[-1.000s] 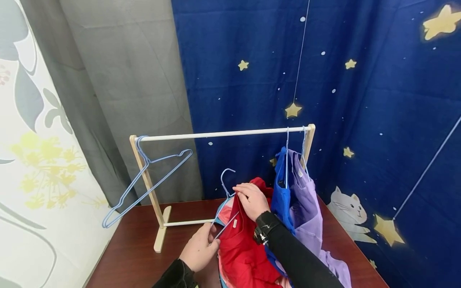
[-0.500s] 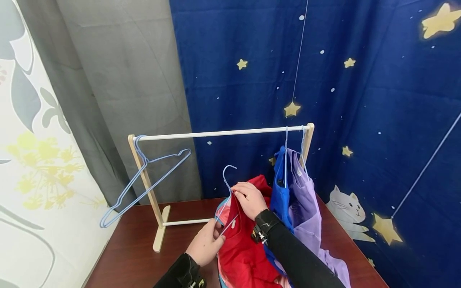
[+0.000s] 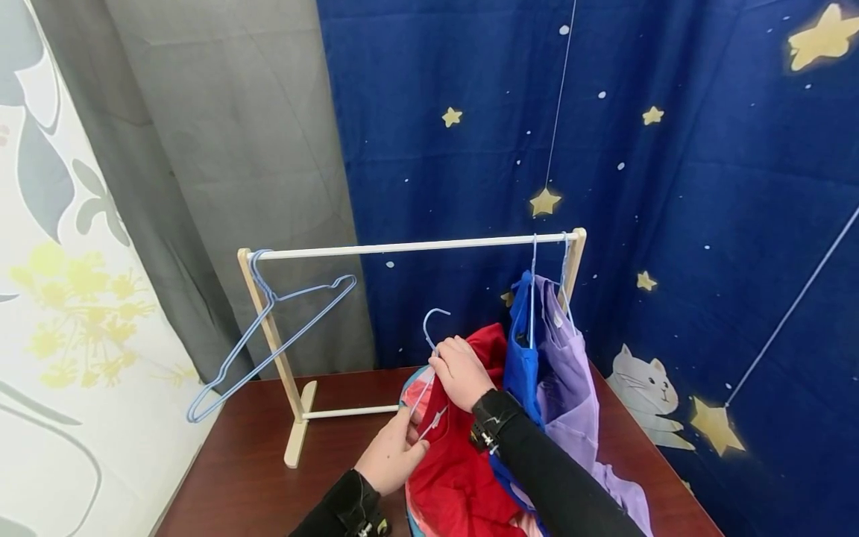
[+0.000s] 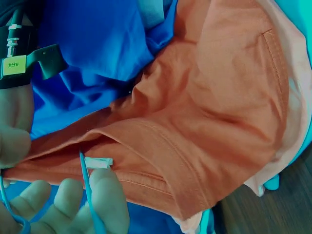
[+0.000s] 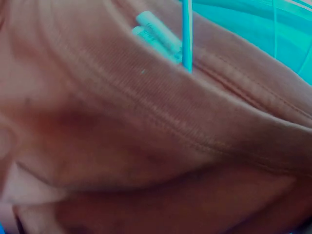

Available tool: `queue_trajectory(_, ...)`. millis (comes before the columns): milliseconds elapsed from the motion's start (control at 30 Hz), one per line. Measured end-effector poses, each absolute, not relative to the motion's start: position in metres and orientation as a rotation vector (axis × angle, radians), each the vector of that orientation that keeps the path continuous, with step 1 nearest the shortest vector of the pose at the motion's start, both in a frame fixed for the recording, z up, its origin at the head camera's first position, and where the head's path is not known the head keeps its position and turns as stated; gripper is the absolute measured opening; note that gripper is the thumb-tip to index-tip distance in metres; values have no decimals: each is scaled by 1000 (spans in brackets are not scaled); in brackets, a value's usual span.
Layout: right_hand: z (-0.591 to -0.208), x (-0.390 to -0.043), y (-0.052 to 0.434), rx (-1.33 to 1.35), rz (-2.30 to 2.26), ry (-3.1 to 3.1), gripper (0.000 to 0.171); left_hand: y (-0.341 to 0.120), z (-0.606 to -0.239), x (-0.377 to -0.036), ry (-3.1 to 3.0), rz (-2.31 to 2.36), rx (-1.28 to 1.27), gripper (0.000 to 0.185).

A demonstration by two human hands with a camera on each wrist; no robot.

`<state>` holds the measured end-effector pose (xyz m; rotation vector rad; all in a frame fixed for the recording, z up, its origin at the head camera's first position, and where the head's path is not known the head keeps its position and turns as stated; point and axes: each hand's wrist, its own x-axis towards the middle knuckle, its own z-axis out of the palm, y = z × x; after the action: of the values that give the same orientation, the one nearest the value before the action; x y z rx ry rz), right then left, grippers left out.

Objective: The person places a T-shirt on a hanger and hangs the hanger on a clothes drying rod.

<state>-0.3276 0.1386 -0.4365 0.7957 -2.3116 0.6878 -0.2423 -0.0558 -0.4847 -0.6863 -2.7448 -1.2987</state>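
Hands (image 3: pixel 392 453) at blue hanger (image 4: pixel 88 185), hook (image 3: pixel 426 326) upward, bar (image 3: pixel 433 424) slanting into red garment (image 3: pixel 456 462).

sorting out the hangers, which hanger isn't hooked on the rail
The hanger in the left hand, partly inside the red garment: its hook is free below the rail, whereas the other visible hangers hook over it.
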Motion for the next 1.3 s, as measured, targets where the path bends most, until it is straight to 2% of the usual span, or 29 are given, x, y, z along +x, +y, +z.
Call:
queue_trajectory(233,-430,-326,144,811,606,-2332,11,-72,-484,-245,-2703,-1560,-957,46)
queue_trajectory(400,-425,-328,149,783,677,-2355,12,-94,-487,-251,-2626,-1603,-993,40)
queue_trajectory(600,-425,-329,152,739,772,-2351,11,-103,-512,-265,-2573,-1253,-896,27)
queue_trajectory(833,-428,-327,150,706,878,-2336,11,-99,-538,-264,-2610,-939,-1132,33)
queue_trajectory(1067,-426,-330,154,677,875,-2289,10,-99,-541,-260,-2787,-1037,-949,9)
queue_trajectory(1200,-426,-333,158,636,837,-2305,9,-104,-536,-252,-2859,-1112,-846,10)
queue_trajectory(1300,-426,-335,161,624,793,-2317,8,-111,-531,-245,-2852,-1077,-867,12)
